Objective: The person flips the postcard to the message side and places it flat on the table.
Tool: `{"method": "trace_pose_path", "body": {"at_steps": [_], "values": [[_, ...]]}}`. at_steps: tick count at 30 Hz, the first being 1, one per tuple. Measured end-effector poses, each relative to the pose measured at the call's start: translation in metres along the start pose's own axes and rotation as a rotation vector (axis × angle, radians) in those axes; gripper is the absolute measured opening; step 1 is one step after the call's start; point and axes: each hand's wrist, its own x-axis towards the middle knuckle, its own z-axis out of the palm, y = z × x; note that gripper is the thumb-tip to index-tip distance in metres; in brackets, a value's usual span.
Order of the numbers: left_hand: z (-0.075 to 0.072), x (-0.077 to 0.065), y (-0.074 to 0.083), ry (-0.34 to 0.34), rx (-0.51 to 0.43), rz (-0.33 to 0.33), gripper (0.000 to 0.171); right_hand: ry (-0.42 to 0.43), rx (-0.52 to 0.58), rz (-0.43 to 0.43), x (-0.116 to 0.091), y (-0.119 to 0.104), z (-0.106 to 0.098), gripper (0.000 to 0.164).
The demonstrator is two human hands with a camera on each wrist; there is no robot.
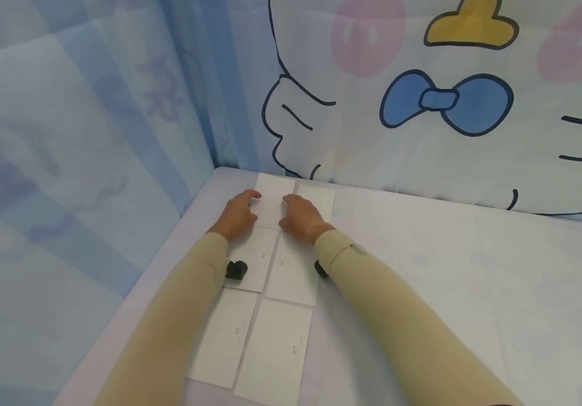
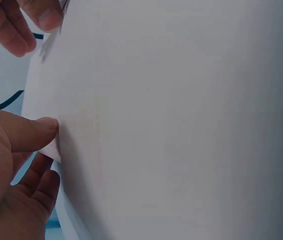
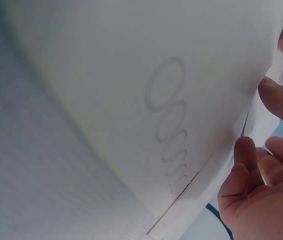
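Observation:
A white paper sheet (image 1: 270, 189) lies at the far left, at the head of two columns of similar sheets. My left hand (image 1: 235, 217) pinches its left edge; in the left wrist view the thumb (image 2: 44, 131) presses over a corner, with fingers below it. On the opposite edge my right hand (image 1: 301, 219) grips the sheet between thumb and fingers. The right wrist view shows that thumb (image 3: 276, 97) on the paper's border and the lower fingers curled. Beneath the right wrist, another sheet (image 3: 116, 100) bears a chain of shrinking ovals.
More white sheets (image 1: 281, 355) run toward me in two columns, some with small marks. One (image 1: 323, 197) lies beyond the right hand. The pale table (image 1: 448, 293) extends to the right. Printed curtains (image 1: 108, 141) hang along its left and far sides.

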Motion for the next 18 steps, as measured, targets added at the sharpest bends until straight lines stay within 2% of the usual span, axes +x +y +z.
{"method": "trace_pose_path", "body": {"at_steps": [8, 15, 18], "values": [[-0.0016, -0.0022, 0.0045, -0.043, 0.115, -0.064, 0.045, -0.009, -0.042, 0.004, -0.0054, 0.0029, -0.0018, 0.044], [-0.0016, -0.001, 0.006, -0.049, 0.18, -0.069, 0.045, -0.073, -0.044, 0.012, -0.0068, 0.0012, -0.0037, 0.045], [0.0001, -0.0012, 0.0037, -0.057, 0.212, -0.068, 0.045, -0.077, -0.043, -0.013, -0.0095, 0.0006, -0.0045, 0.045]]}}
